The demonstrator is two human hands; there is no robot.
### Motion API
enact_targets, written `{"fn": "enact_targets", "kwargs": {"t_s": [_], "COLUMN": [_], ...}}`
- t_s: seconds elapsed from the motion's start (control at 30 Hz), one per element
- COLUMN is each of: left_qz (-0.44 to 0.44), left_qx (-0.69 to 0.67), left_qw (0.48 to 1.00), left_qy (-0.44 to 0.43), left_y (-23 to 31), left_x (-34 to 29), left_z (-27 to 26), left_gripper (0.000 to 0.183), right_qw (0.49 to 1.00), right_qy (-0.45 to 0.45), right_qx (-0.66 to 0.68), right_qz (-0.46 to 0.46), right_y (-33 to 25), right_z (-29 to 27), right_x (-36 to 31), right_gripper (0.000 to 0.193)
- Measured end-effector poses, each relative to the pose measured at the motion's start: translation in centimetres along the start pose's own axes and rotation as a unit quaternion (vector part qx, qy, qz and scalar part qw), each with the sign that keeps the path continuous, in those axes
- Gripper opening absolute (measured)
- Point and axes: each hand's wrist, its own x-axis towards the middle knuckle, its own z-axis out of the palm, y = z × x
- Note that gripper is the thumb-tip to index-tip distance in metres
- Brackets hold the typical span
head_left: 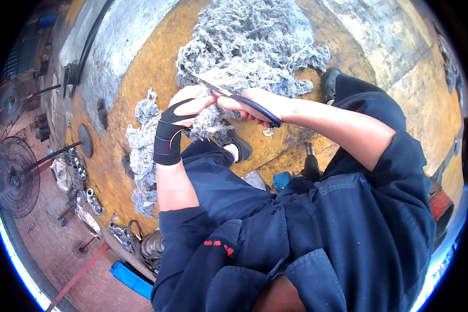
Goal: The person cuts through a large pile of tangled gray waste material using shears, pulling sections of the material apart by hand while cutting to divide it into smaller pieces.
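A broad heap of grey fibre (252, 39), matted and frayed like shredded yarn, lies beyond the hands on a mustard-brown floor (348, 49) that is scuffed, stained and patched with pale, worn areas. A narrower strip of the same fluff (144, 138) trails down the person's left side, its edges ragged and full of loose threads. Between the hands hangs a small tuft (209, 122), light grey with curled, stringy ends, held just on the near side of the large heap. The scissors (252, 103) have slim, bright metal blades and a smooth dark blue handle; they slant across the fibre, tips toward the upper left, and whether the blades are parted is too small to tell. The left hand (189, 106), bound at wrist and palm by a black elastic wrap (167, 140), is closed on the tuft with its fingers bent. The right hand (249, 106) is curled firmly around the scissors' handle, its fingertips near those of the left. Dark blue cloth clothing (317, 223) covers the person's body, and dark shoes (330, 83) rest on the floor. Round wire fans (15, 177) stand at the far left over reddish brick paving (109, 291).
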Motion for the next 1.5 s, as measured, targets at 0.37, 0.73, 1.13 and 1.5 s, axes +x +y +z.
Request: {"fn": "enact_targets", "kwargs": {"t_s": [0.37,0.73,1.13,1.5], "left_qz": [0.072,-0.399,-0.487,-0.484], "left_qx": [0.044,-0.334,-0.267,-0.313], "left_qw": [0.996,0.854,0.829,0.817], "left_qy": [0.024,-0.010,-0.065,-0.004], "left_y": [1.6,4.5,4.0,4.8], "left_x": [0.8,2.5,2.2,2.2], "left_z": [0.1,-3.2,-5.8,-5.1], "left_gripper": [0.027,0.021,0.039,0.030], "right_qw": [0.999,0.913,0.987,0.983], "right_qy": [-0.040,0.315,-0.133,-0.145], "right_qx": [-0.011,0.231,0.083,0.107], "right_qz": [-0.017,-0.122,0.033,0.036], "right_y": [-0.8,-4.1,-0.4,-1.2], "right_z": [-0.3,-6.3,0.6,1.8], "right_x": [0.4,0.0,-2.2,-1.6], "right_gripper": [0.076,0.067,0.085,0.082]}}
